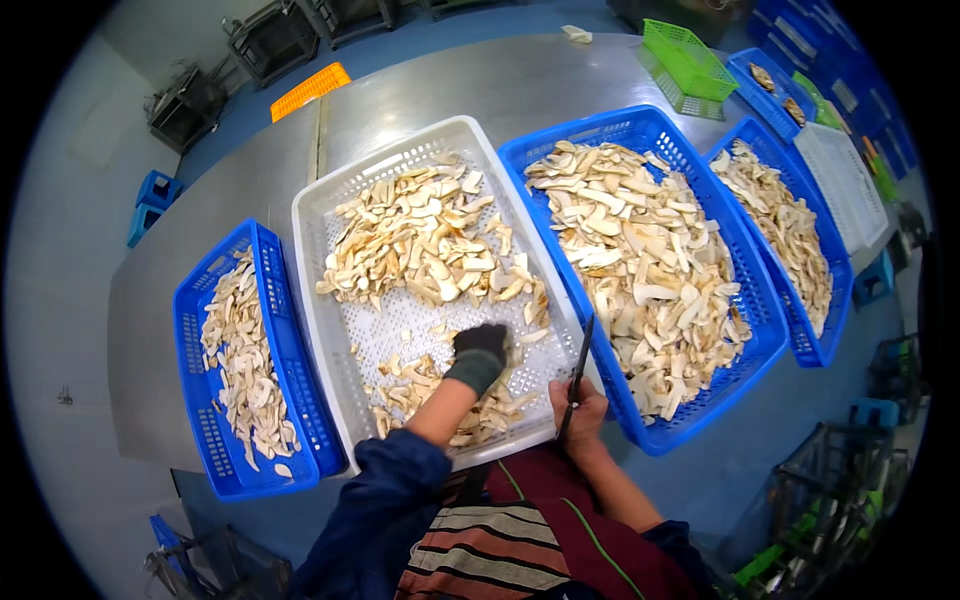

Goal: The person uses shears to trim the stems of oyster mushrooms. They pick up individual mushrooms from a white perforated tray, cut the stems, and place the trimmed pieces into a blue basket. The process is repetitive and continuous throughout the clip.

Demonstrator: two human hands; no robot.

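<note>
My left hand (480,352), in a dark glove, reaches into the white perforated plastic basket (319,300) over its near part. Its fingers point down and are partly hidden, so a hold on any slice cannot be made out. Sliced mushrooms (420,240) lie heaped in the far half, with a smaller group (409,382) nearer me. My bare right hand (581,412) grips a dark-handled knife (577,375) at the basket's near right corner, the knife pointing away from me.
Blue baskets of sliced mushrooms stand left (180,330), right (776,322) and far right (840,285) on or beside the steel table (225,172). Green baskets (686,60) and a blue basket with brown pieces (742,64) stand beyond. An orange basket (307,90) is at the far edge.
</note>
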